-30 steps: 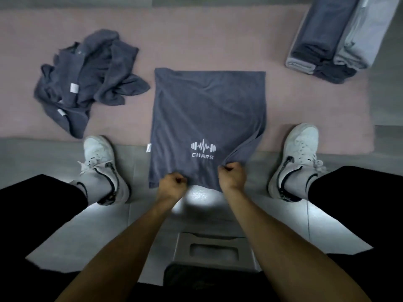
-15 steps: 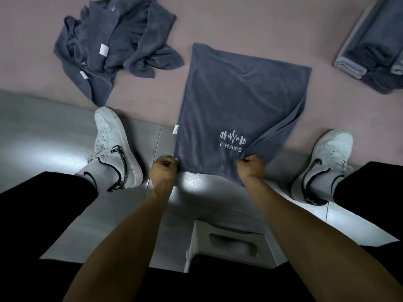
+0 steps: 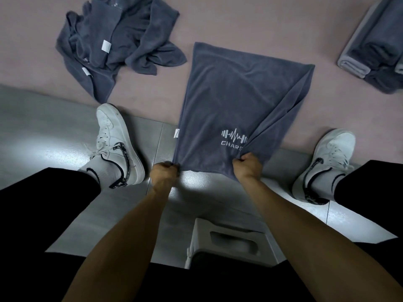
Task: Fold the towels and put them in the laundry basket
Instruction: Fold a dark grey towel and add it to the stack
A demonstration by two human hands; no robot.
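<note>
While spread half on the pink rug (image 3: 218, 22), grey towel (image 3: 235, 101) pinched at near corners by left hand (image 3: 164, 174) and right hand (image 3: 247, 166), fists apart.

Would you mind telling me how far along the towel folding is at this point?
Partly done. A stack of folded towels already lies at the upper right on the pink mat. In hand: the left hand and right hand each pinch the near edge of the logo towel, spread flat and not yet folded up. Left: a crumpled pile of towels at the upper left. No laundry basket is in view.
</note>
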